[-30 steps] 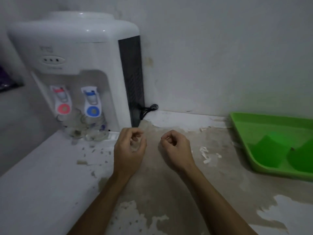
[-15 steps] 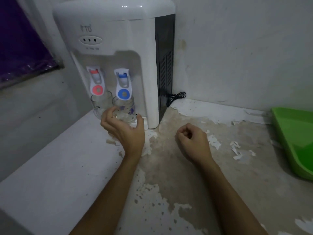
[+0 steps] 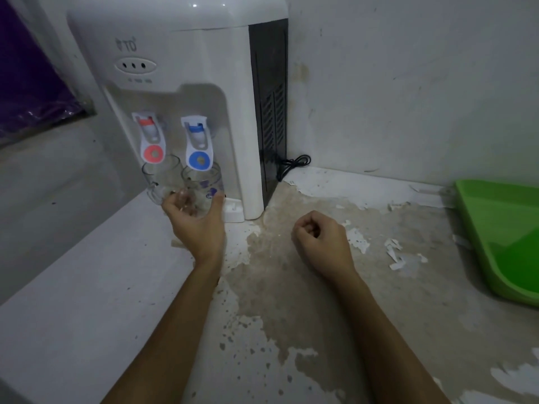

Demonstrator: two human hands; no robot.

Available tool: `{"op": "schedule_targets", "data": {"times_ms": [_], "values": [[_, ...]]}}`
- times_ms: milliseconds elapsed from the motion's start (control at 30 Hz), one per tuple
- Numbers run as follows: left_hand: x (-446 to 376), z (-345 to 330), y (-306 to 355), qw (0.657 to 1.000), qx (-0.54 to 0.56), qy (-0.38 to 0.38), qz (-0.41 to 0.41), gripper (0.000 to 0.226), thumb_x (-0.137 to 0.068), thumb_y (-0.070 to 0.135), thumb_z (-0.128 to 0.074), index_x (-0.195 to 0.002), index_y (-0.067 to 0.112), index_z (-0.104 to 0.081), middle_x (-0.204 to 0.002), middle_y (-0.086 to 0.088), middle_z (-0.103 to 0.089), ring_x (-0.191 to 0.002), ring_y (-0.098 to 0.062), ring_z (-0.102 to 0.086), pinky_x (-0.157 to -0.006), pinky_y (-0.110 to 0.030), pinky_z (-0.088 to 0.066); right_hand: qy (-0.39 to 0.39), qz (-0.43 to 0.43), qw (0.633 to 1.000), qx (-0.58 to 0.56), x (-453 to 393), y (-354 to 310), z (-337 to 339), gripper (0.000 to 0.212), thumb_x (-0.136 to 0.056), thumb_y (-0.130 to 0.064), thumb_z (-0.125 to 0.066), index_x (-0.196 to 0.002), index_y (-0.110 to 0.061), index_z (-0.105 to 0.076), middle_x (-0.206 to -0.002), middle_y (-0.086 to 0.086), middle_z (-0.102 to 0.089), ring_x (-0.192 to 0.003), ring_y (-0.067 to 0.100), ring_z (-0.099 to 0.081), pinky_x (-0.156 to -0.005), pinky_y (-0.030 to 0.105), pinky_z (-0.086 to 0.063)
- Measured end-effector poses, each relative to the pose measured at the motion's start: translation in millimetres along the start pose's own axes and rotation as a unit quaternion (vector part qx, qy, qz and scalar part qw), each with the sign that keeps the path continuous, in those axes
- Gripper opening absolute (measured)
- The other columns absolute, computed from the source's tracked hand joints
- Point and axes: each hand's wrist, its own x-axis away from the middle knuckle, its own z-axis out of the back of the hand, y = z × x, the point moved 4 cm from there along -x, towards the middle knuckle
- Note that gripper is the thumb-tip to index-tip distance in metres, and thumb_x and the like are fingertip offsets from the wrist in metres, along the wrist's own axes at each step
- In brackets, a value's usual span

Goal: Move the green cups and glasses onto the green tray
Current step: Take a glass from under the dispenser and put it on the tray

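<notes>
Two clear glass mugs stand under the taps of a white water dispenser (image 3: pixel 186 68). One mug (image 3: pixel 159 177) sits below the red tap. The other mug (image 3: pixel 204 185), with a small blue print, sits below the blue tap. My left hand (image 3: pixel 198 225) wraps around the base of this second mug, thumb on its right side and fingers on its left. My right hand (image 3: pixel 319 243) rests as a closed fist on the counter, holding nothing. The green tray (image 3: pixel 501 228) lies at the right edge, partly cut off by the frame.
The dispenser fills the back left corner, with a black cable (image 3: pixel 291 164) coiled beside it against the wall. The counter (image 3: pixel 291 301) has peeling white paint. A purple cloth (image 3: pixel 32 91) hangs at far left.
The view swung left and closer to the dispenser. My left hand reached forward from mid-counter and closed around the mug under the blue tap. My right hand stayed a fist.
</notes>
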Motion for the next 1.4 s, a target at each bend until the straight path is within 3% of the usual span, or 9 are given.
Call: {"op": "schedule_targets", "data": {"times_ms": [200,367,533,833,900,967,1133,1267,1400], "values": [[-3,1,-4,1.0,-0.012,-0.002,-0.012,0.044,-0.069,0.029,-0.093,-0.082,0.032,-0.051,-0.104,-0.006,-0.054,-0.086,-0.015,-0.056,-0.089,-0.029,-0.058,-0.004,-0.004,1.0,-0.002,0,2,0,0.009,-0.087,-0.021,-0.063,-0.083,-0.025,-0.07,-0.077,-0.004,-0.069,-0.072,0.016,-0.065,-0.064,0.035,-0.056],[5,4,2,1.0,0.003,0.009,0.001,0.045,-0.074,0.022,-0.092,-0.073,0.026,-0.048,-0.101,-0.006,-0.044,-0.074,-0.007,-0.051,-0.077,-0.007,-0.051,-0.005,0.001,1.0,-0.01,0,0,2,0.009,-0.088,-0.02,-0.064,-0.083,-0.024,-0.07,-0.078,-0.003,-0.069,-0.069,0.012,-0.061,-0.065,0.034,-0.055],[12,7,1,0.998,0.049,-0.025,0.004,0.045,-0.075,0.016,-0.091,-0.082,0.016,-0.047,-0.074,0.001,-0.044,-0.056,0.001,-0.043,-0.069,-0.012,-0.051,-0.007,-0.004,1.0,-0.015,1,-2,3,0.01,-0.089,-0.018,-0.064,-0.084,-0.022,-0.071,-0.078,-0.003,-0.069,-0.068,0.009,-0.058,-0.064,0.029,-0.052],[34,2,32,0.969,0.065,-0.169,-0.169,0.054,-0.076,0.047,-0.086,-0.067,0.024,-0.038,-0.067,0.007,-0.038,-0.052,-0.001,-0.034,-0.053,-0.019,-0.042,-0.007,-0.005,0.998,-0.059,-1,-1,6,0.01,-0.088,-0.016,-0.065,-0.082,-0.02,-0.072,-0.078,0.002,-0.072,-0.066,0.006,-0.061,-0.06,0.022,-0.052],[45,-4,38,0.955,0.045,-0.204,-0.21,0.051,-0.076,0.041,-0.086,-0.06,0.014,-0.046,-0.07,0.008,-0.045,-0.053,-0.006,-0.039,-0.057,-0.017,-0.043,-0.01,-0.007,0.992,-0.126,-2,-4,8,0.012,-0.093,-0.017,-0.065,-0.084,-0.015,-0.072,-0.076,0.003,-0.072,-0.066,0.006,-0.062,-0.062,0.021,-0.053],[60,-15,45,0.944,0.036,-0.238,-0.225,0.056,-0.074,0.04,-0.086,-0.058,-0.003,-0.053,-0.071,-0.001,-0.05,-0.056,-0.011,-0.046,-0.058,-0.016,-0.045,-0.025,-0.031,0.968,-0.246,-1,-10,13,0.024,-0.101,-0.024,-0.059,-0.088,-0.007,-0.071,-0.074,0.002,-0.072,-0.07,0.014,-0.066,-0.065,0.027,-0.056],[105,-57,61,0.945,0.104,-0.28,-0.131,0.05,-0.069,0.033,-0.088,-0.058,0.01,-0.045,-0.076,-0.01,-0.05,-0.057,-0.027,-0.049,-0.055,-0.028,-0.049,-0.113,-0.174,0.849,-0.485,0,-14,31,0.065,-0.103,-0.056,-0.036,-0.129,-0.006,-0.07,-0.126,0.019,-0.073,-0.116,0.034,-0.069,-0.102,0.055,-0.051],[136,-101,73,0.946,0.123,-0.296,-0.045,0.049,-0.066,0.042,-0.088,-0.057,0.03,-0.041,-0.078,0.003,-0.049,-0.064,-0.024,-0.054,-0.063,-0.038,-0.055,-0.089,-0.149,0.808,-0.564,1,-9,68,0.063,-0.101,-0.059,-0.036,-0.107,-0.017,-0.083,-0.118,0.013,-0.076,-0.096,0.025,-0.074,-0.081,0.041,-0.056],[160,-127,81,0.932,0.114,-0.335,-0.077,0.044,-0.068,0.049,-0.086,-0.063,0.032,-0.046,-0.082,0.002,-0.053,-0.069,-0.016,-0.059,-0.069,-0.033,-0.056,-0.032,-0.118,0.792,-0.598,-2,3,93,0.072,-0.093,-0.053,-0.051,-0.144,-0.001,-0.056,-0.132,0.02,-0.066,-0.105,0.027,-0.07,-0.083,0.038,-0.053]]}}
